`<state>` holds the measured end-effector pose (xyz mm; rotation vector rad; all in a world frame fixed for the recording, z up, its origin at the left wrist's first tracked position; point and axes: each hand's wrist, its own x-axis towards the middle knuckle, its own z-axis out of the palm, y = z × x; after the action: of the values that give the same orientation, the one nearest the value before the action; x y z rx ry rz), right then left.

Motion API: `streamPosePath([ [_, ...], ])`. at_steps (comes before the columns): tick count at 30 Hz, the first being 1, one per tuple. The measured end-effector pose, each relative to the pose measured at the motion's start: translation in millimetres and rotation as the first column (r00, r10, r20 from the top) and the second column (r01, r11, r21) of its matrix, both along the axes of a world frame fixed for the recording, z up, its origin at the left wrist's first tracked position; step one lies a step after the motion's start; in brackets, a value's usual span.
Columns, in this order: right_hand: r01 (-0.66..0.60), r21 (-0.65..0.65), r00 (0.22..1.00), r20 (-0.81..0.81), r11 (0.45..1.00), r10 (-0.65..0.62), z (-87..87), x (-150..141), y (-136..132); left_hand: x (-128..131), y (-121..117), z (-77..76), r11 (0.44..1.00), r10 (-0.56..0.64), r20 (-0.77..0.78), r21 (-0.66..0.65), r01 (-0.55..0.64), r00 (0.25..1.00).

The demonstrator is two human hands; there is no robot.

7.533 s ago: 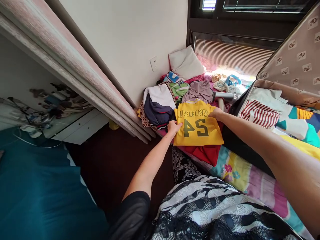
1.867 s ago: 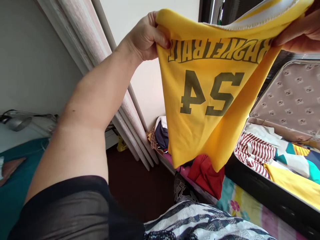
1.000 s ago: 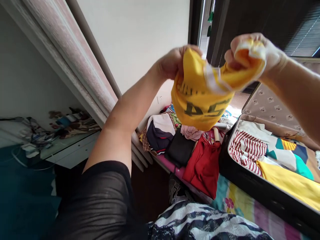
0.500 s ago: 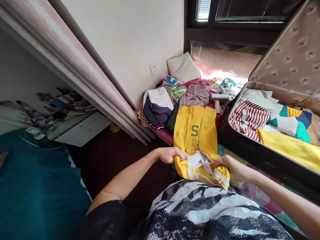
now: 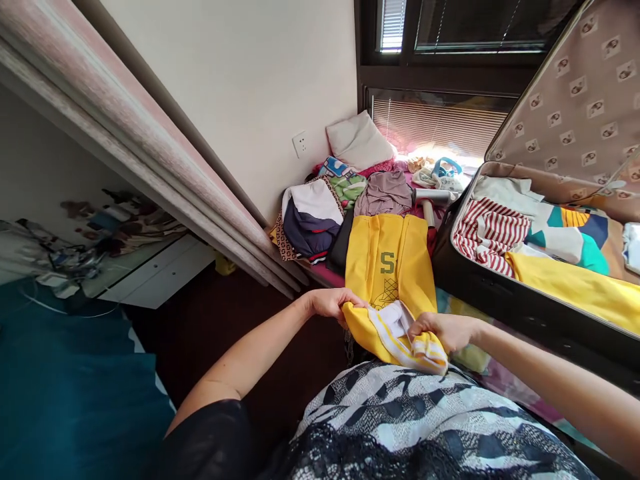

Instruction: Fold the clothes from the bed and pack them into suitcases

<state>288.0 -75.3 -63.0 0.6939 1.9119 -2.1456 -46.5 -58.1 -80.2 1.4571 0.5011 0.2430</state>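
A yellow jacket (image 5: 365,260) with a dark letter S lies lengthwise in front of me, its sides folded inward. Its near end, with a white-striped collar and white lining, is lifted toward my body. My left hand (image 5: 334,305) is closed on the left side of that end. On the right side, my right hand (image 5: 443,330) grips bunched striped fabric. Beyond the jacket lies a crumpled mauve garment (image 5: 384,193). A folded white and navy garment (image 5: 315,217) rests to the left.
An open suitcase (image 5: 493,283) stands at the right, holding a red-striped garment (image 5: 493,230) and a yellow one (image 5: 575,287). A grey handheld appliance (image 5: 435,197) lies beside it. Curtains (image 5: 200,180) hang at left. A pale cushion (image 5: 360,140) leans in the corner.
My right hand has shifted left with the bunched fabric, closer to my left hand. The near end of the jacket hangs more smoothly on the left. The view has turned slightly.
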Motion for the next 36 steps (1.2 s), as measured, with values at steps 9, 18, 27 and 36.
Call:
streamPosePath([
  [9,0.115,0.178,0.92,0.353,0.977,-0.172,-99.5,-10,3,62,9,-85.8,0.936,-0.353,-0.259,-0.077,0.345,0.899],
  [18,0.5,0.361,0.863,-0.13,0.787,-0.489,1.0,6,62,-12,61,-6.9,0.954,0.285,0.033,-0.11,-0.28,0.958],
  [27,0.834,0.491,0.49,-0.444,0.253,-0.75,21.2,-34,138,-18,165,-1.5,0.761,0.636,0.038,-0.199,-0.618,0.771],
  [36,0.742,0.665,0.446,-0.399,0.082,-0.801,-2.6,-40,158,-14,206,-33.2,0.717,0.685,-0.013,-0.162,-0.678,0.728],
])
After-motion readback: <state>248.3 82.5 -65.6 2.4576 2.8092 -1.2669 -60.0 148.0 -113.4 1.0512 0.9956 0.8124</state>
